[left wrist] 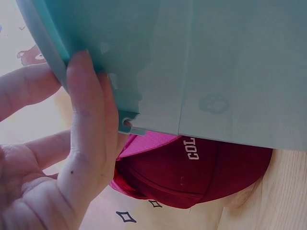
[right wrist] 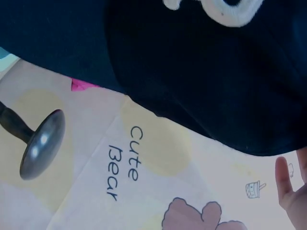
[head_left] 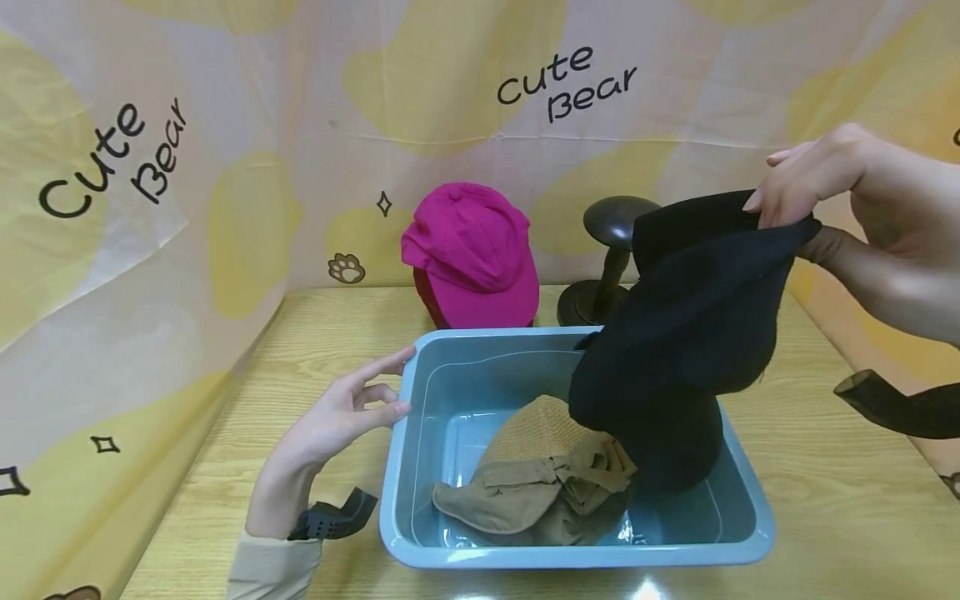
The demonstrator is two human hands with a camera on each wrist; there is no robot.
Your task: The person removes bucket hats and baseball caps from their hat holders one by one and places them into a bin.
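Note:
My right hand (head_left: 840, 187) pinches a black cap (head_left: 682, 308) by its edge, fingers over the top and thumb below. The cap hangs tilted over the right side of a blue plastic basin (head_left: 759, 533); white raised lettering shows on it in the right wrist view. My left hand (head_left: 348, 408) grips the basin's left rim near the far corner, some fingers tucked under the lip in the left wrist view. Inside the basin lies an olive sun hat (head_left: 525, 492) with a woven straw-coloured crown and a fabric bow. The black cap partly hides its right side.
Behind the basin, a pink cap (head_left: 476, 250) sits over a dark red cap (left wrist: 211, 172). To its right is a dark hat stand (head_left: 618, 221) with a rounded top, partly behind the black cap. A printed cloth (head_left: 420, 75) encloses the wooden table (head_left: 322, 325) at the back and sides.

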